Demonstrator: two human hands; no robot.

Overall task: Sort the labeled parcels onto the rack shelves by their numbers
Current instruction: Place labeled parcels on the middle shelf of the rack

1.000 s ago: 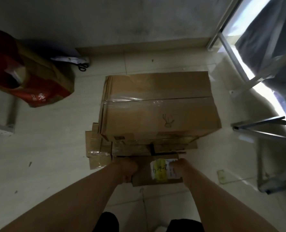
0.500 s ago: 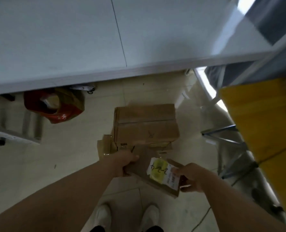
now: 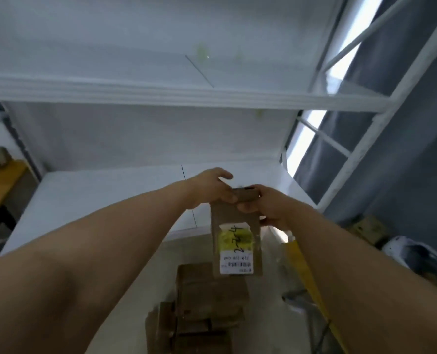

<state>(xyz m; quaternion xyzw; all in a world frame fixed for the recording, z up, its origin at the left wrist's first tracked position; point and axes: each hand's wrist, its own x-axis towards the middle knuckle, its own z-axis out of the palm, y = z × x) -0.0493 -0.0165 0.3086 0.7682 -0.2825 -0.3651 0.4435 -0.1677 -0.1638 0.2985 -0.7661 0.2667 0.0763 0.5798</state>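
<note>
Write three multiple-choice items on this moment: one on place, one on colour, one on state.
1. Where is the parcel? A. on the floor; B. held in the air near the rack's lower shelf; C. inside a bag.
2. What colour is the patch on its label? A. yellow; B. red; C. blue.
3. What holds the parcel? A. nothing; B. one hand alone; C. left hand and right hand, at its upper end.
Key: B, it touches no surface; A, yellow under the handwriting; C, both grips close on its top.

Shelf (image 3: 84, 190) open ahead; boxes (image 3: 207, 297) below
</note>
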